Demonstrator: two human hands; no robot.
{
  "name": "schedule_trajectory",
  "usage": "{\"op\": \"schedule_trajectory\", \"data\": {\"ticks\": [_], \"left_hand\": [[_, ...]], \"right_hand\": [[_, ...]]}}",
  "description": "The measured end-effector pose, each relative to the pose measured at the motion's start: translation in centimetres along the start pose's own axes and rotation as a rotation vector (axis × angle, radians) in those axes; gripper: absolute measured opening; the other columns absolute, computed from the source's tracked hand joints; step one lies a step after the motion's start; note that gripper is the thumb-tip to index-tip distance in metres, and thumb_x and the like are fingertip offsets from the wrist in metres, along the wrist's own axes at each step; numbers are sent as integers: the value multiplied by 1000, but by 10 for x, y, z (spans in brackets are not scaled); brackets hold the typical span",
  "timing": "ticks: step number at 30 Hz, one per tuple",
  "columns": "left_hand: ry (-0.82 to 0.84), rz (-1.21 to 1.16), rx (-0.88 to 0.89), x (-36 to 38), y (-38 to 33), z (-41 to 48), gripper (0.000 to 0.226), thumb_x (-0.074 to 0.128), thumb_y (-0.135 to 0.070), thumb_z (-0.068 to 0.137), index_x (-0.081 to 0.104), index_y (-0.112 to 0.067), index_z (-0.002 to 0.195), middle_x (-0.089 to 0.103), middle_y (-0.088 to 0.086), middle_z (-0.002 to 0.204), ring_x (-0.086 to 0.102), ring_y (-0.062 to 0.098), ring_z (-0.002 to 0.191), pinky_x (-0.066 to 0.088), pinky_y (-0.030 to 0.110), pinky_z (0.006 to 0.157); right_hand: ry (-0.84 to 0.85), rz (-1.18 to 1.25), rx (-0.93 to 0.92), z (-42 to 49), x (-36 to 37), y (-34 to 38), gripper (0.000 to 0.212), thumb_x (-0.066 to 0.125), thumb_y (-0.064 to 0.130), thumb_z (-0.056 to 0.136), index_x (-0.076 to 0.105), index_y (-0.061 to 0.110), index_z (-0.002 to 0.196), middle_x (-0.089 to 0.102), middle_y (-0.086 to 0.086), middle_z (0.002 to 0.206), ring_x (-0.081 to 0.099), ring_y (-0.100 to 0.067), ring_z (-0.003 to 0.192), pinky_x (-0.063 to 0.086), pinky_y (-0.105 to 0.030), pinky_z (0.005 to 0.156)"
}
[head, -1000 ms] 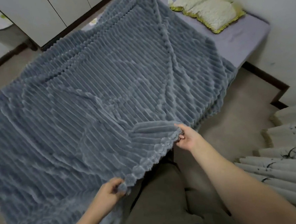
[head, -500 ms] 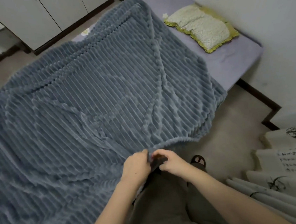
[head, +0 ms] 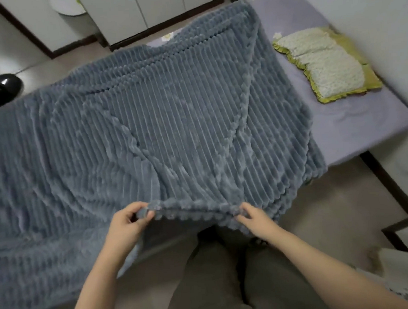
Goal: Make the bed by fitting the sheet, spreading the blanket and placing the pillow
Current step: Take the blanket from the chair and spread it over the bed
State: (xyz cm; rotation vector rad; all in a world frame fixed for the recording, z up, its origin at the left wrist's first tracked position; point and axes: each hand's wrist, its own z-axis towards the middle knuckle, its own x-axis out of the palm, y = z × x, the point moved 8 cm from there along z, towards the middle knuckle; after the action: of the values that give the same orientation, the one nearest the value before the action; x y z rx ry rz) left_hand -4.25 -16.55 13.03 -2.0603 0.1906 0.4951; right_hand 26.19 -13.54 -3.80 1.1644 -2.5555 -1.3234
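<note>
**Blanket hem pinched by both hands at the near edge**

Pinched between thumb and curled fingers of the left hand [head: 127, 224] is the scalloped near hem of a grey-blue ribbed blanket [head: 172, 122]; the same hem is pinched further right by the right hand [head: 252, 217], its fingertips closed on the fabric. Between the two hands a short stretch of hem is held raised and nearly straight, and shadow is seen beneath it.

Most of the bed is covered by the blanket — it is spread from the far edge towards the near side, where it hangs over the side of the mattress. Two raised diagonal folds are seen running down its middle and converging towards the held hem. At the left, the fabric is draped lower and rumpled.

A lilac sheet [head: 354, 126] is left uncovered at the right end of the bed, lying flat on the mattress. On it, well apart from the hands, a pillow [head: 324, 63] with a cream top and a yellow-green frilled border is laid.

Grey trousers [head: 206, 280] are seen below the hands. White cabinet doors [head: 146, 7] are seen beyond the bed — a black rounded object [head: 6, 82] lies on the floor at far left.
</note>
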Motion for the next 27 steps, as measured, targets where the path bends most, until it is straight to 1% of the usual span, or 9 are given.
{"op": "schedule_trajectory", "data": {"ticks": [4,7,10,13,16,20,23,25,27], "left_hand": [[-296,-94,-88,-21,17,-3,10,62,-3,90,68,-8,96,69,6,90,61,18,85,45,26,76],[-361,-171,-102,-20,24,6,11,57,-2,93,67,-3,99,67,11,90,59,20,84,45,31,77],[-545,-317,-177,-26,45,14,16,55,-1,93,64,0,106,62,11,95,55,20,90,43,33,81],[-596,-244,-250,-23,68,28,11,57,-5,92,65,-3,98,62,10,89,56,22,88,42,34,78],[-474,97,-354,0,85,45,13,63,-10,88,66,-8,100,66,16,98,61,32,96,45,39,82],[-294,132,-117,68,47,53,32,83,-27,71,66,-18,97,61,3,102,59,19,100,45,31,89],[168,-358,-277,163,17,45,71,70,-80,51,73,-22,92,75,-2,94,68,6,92,51,25,83],[397,-745,-421,221,-4,32,88,64,-81,58,67,-13,114,72,8,112,66,21,109,50,37,95],[286,-1034,-491,239,-18,35,77,68,-61,75,59,-2,123,66,22,118,62,37,111,49,49,95]], "right_hand": [[104,38,-69,-4,-39,9,35,85,42,62,60,32,85,64,15,86,60,2,85,44,-15,77],[238,-332,-19,-2,-63,0,33,85,37,65,62,42,90,63,30,89,57,16,89,41,-1,73],[122,-688,101,4,-105,-19,25,68,32,82,53,25,64,65,2,76,60,-14,75,40,-27,59],[-103,-540,178,9,-145,-18,14,57,23,91,60,19,78,61,-6,91,59,-26,90,38,-30,68],[-238,-302,156,14,-153,13,28,47,24,99,61,13,121,66,-6,111,61,-24,104,48,-33,85],[-201,-206,-27,11,-122,74,18,53,34,97,63,21,90,68,7,78,63,-12,75,50,-34,73],[-93,-223,-114,12,-97,108,28,58,35,94,49,18,74,53,5,58,50,-7,54,41,-30,59],[60,-209,-135,14,-80,120,19,60,28,93,54,15,81,56,0,65,52,-9,58,44,-33,62],[295,-80,-81,13,-64,120,7,59,18,93,60,21,100,64,-3,80,60,-15,69,49,-34,67]]}}
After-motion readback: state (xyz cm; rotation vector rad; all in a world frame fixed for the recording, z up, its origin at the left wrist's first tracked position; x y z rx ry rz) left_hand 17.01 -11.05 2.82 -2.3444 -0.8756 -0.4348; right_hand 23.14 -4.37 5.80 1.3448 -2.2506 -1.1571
